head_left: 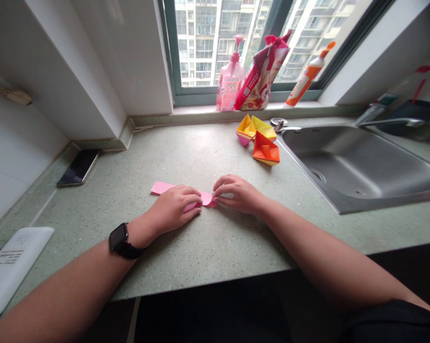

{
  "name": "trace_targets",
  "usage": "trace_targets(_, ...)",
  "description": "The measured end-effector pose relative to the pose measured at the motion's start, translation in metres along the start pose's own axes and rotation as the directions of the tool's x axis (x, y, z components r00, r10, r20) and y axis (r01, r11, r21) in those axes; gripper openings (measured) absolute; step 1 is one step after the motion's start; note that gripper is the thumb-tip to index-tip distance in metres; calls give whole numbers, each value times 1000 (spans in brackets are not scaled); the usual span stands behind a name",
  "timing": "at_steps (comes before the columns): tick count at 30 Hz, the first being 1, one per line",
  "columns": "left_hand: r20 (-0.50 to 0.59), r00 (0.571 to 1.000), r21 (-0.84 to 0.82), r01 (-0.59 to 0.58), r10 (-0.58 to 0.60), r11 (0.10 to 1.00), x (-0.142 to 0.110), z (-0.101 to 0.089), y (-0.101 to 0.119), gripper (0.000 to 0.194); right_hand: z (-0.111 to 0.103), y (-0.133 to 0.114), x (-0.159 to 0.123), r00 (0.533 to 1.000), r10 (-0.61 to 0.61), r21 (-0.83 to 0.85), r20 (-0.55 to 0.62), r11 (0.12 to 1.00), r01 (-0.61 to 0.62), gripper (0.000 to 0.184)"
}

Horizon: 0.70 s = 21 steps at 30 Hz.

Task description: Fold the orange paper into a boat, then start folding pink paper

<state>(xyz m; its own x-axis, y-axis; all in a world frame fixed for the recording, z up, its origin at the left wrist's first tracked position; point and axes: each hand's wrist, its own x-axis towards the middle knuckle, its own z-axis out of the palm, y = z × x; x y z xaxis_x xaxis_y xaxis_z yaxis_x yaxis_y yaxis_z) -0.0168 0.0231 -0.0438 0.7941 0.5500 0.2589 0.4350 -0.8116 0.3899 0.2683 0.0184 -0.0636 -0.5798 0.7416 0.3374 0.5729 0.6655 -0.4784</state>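
A long folded strip of pink paper (161, 187) lies across the speckled counter in front of me. My left hand (177, 206), with a black watch on its wrist, rests over the middle of the strip and grips it, fingers bent together and hiding part of it. At the strip's right end, the thumb and fingers of my right hand (238, 194) pinch the paper, and a flap there curls up slightly between the two hands.
Folded paper boats, one orange (266, 151) and one yellow (264, 127) among them, sit beside a steel sink (357, 166). A phone (79, 167) and a white device (18, 262) lie leftward. A pump bottle (230, 85), red bag (261, 76) and orange bottle (305, 78) line the sill.
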Motion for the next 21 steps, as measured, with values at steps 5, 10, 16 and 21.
trace_targets(5, -18, 998, 30, 63, -62, 998, 4, 4, 7, 8, 2, -6, 4, 999, 42, 58, 5, 997, -43, 11)
trace_targets(10, -58, 990, 54, 134, -131, 990, 9, 10, 14, 13, 3, -11, 5, 996, 88, 31, 31, 996, -89, 11)
trace_targets(16, -104, 984, 56, 154, -148, 986, 16, 17, 13, 20, 3, -13, 7, 991, 131, 3, 20, 991, -131, 16)
trace_targets(21, -94, 986, 17, 139, -137, 990, 14, 17, 12, 22, -3, -11, 3, 992, 120, 4, 36, 993, -120, 10)
